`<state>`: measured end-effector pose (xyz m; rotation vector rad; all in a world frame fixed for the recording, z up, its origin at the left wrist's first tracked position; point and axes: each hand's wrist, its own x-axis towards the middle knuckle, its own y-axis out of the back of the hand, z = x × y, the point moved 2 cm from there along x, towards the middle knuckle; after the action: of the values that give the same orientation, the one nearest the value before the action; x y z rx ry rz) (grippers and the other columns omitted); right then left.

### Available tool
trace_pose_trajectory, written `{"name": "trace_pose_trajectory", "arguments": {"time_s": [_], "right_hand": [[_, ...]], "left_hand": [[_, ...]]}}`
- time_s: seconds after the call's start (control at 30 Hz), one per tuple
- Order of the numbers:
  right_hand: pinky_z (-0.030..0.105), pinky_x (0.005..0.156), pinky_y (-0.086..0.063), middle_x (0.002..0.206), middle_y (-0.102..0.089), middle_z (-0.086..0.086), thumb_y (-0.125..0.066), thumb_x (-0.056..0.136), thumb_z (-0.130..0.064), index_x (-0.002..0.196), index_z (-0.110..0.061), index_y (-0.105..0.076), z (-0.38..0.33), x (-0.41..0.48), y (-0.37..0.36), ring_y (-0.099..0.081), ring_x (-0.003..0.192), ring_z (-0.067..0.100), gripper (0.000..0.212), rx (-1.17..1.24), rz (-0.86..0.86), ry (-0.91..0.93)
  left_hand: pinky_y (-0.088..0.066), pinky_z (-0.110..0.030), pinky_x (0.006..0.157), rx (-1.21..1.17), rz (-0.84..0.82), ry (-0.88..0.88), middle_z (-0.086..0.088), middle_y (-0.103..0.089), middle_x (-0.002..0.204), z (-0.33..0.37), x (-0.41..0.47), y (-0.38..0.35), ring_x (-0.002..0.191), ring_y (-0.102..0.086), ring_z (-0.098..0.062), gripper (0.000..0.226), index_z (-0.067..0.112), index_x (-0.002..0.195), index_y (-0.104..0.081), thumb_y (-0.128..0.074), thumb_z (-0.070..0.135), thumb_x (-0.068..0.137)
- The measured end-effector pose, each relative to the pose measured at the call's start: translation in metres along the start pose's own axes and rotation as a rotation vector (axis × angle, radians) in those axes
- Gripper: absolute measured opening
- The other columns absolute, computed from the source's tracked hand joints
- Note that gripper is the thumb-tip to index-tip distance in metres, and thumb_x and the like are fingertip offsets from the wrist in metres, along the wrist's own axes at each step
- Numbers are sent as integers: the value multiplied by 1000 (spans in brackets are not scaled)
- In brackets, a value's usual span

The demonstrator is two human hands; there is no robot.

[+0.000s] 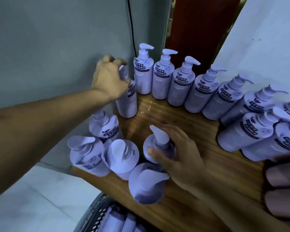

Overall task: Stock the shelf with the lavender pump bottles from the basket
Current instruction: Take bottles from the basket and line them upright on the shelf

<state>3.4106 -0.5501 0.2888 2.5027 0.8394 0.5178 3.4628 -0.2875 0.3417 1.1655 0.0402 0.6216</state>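
Note:
Several lavender pump bottles stand on the wooden shelf (187, 190). A row (181, 86) runs along the back, and a column lines the left edge. My left hand (110, 81) grips the pump top of an upright bottle (127, 104) at the back left corner. My right hand (176, 158) holds the neck and shoulder of another upright bottle (155, 144) near the shelf's middle left. The dark perforated basket (92, 216) sits below the shelf's front edge with more lavender bottles (122, 223) lying in it.
A grey wall (57, 39) with a black cable (132, 30) closes the left side. A red post (199, 27) stands behind the back row, and a white panel (266, 39) is on the right. Pinkish packages (283, 190) sit at the right edge.

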Motion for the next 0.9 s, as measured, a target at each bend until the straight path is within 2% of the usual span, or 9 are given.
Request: {"name": "trace_pose_trajectory", "arguments": {"time_s": [0.13,0.23,0.33,0.4,0.5,0.6,0.7,0.83,0.9], "right_hand": [[15,82,-48,125,-48,-14,-73,77,-52,119,-31,-62,7,0,4,-54,105,-1,47,-208,118,60],[11,78,-44,119,-45,-12,-77,71,-55,112,-28,-65,12,6,12,-52,97,1,50,-272,161,100],[4,83,-40,122,-46,-21,-66,89,-43,128,-43,-51,12,16,10,-50,105,-1,42,-318,190,222],[11,85,-44,121,-56,-17,-61,93,-41,127,-45,-50,15,22,19,-54,104,2,36,-373,160,215],[23,78,-40,96,-54,-21,-72,80,-38,117,-35,-63,10,27,45,-51,90,11,39,-500,41,158],[9,76,-33,95,-56,-28,-75,81,-25,116,-33,-65,-1,31,59,-47,85,-9,37,-467,-111,155],[3,72,-34,104,-63,-22,-73,79,-10,115,-30,-67,-7,29,57,-48,81,-20,41,-396,-263,140],[13,66,-43,87,-59,-19,-60,67,-3,90,-33,-62,-12,15,55,-56,77,-2,38,-397,-263,212],[22,62,-47,82,-55,-18,-72,70,-16,85,-35,-52,-7,8,54,-55,73,2,31,-448,-223,203]], "left_hand": [[-42,-36,98,26,-59,83,-20,-51,128,-14,15,-9,118,-51,-38,58,14,132,-52,-67,42,83],[-42,-33,77,84,-157,79,-20,-64,107,-15,25,-22,103,-58,-37,42,10,101,-58,-60,49,88],[-41,-37,79,111,-165,88,-23,-61,114,-14,29,-29,107,-55,-41,42,6,107,-53,-54,45,94],[-42,-40,83,107,-159,93,-25,-59,117,-11,30,-31,108,-54,-44,42,4,112,-51,-53,42,95],[-45,-39,82,32,-179,117,-22,-61,113,-11,33,-28,104,-56,-41,32,6,109,-54,-56,34,93],[-45,-35,77,4,-193,110,-22,-62,106,-11,32,-23,98,-58,-38,24,7,100,-57,-54,28,90],[-34,-32,75,60,-216,52,-26,-57,114,-9,26,-24,103,-53,-40,24,9,103,-52,-49,30,92],[-38,-34,78,52,-223,-24,-24,-60,113,-1,18,-28,103,-54,-40,24,6,103,-53,-49,28,92],[-36,-31,77,52,-260,-104,-23,-58,110,6,15,-30,102,-53,-38,19,8,98,-53,-53,26,91]]}}
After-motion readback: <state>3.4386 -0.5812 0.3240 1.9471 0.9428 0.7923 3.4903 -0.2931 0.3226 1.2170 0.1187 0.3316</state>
